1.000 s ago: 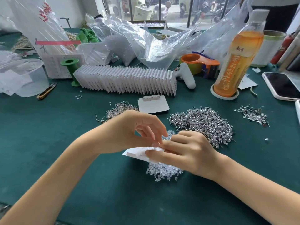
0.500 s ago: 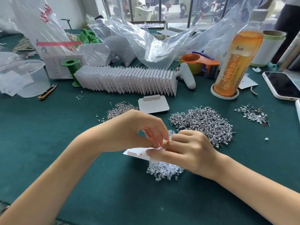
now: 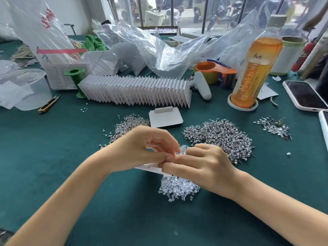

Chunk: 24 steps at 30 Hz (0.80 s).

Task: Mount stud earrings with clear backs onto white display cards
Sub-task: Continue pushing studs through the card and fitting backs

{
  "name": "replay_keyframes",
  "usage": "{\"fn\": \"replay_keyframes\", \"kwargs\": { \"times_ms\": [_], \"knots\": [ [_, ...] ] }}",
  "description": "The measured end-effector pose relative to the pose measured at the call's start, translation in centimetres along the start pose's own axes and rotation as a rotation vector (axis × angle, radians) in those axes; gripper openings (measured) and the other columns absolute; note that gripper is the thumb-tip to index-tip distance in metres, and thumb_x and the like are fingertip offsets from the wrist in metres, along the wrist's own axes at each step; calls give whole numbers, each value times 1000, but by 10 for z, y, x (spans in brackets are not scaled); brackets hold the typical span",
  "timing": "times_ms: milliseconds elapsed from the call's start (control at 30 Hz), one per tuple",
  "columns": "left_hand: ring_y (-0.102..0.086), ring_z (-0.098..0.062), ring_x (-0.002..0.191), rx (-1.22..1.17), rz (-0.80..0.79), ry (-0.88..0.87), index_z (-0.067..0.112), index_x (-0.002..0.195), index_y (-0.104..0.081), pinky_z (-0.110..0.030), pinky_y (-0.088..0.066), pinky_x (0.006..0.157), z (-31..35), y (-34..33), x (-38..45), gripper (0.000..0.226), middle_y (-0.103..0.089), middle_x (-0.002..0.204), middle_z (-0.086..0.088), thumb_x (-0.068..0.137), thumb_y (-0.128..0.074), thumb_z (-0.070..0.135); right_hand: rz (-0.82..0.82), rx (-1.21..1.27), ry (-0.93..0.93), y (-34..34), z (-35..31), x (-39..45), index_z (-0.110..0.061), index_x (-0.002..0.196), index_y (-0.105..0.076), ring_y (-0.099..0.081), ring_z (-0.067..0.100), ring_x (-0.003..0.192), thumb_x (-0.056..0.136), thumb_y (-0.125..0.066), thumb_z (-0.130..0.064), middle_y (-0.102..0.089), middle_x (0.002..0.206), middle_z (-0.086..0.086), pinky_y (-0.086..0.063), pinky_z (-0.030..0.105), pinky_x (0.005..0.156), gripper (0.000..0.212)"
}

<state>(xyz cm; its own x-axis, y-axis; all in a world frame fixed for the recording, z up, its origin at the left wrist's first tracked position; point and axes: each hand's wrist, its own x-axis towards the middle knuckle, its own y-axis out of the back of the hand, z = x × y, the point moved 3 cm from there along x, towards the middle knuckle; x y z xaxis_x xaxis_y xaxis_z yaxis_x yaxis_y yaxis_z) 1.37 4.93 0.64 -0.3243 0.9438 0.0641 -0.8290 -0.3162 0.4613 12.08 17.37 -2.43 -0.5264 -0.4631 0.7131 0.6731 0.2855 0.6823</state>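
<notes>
Both hands (image 3: 177,157) pinch a white card (image 3: 150,169) above clear backs (image 3: 177,189)

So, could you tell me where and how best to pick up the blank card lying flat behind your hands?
Pinch the blank card at its near edge, coming in low from your side. It lies flat on the cloth, so a thumb must slide under an edge, and the near one is bare while the far edge carries the folded tab.

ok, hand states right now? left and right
Left hand: pinching the white card at its top edge.
Right hand: gripping the same card.
</notes>
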Motion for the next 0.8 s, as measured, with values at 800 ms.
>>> {"fn": "replay_keyframes", "kwargs": {
  "times_ms": [800],
  "knots": [
    [-69,-16,76,7,145,-11,8,86,-72,-23,-53,76,3,5,-15,15,-73,81,-6,76,-73,-3,-35,-39,42,-6,-4,2,-16,104,-74,-61,22,58,92,-60,-4,-74,90,3,-52,30,51,22]
  ]
}}
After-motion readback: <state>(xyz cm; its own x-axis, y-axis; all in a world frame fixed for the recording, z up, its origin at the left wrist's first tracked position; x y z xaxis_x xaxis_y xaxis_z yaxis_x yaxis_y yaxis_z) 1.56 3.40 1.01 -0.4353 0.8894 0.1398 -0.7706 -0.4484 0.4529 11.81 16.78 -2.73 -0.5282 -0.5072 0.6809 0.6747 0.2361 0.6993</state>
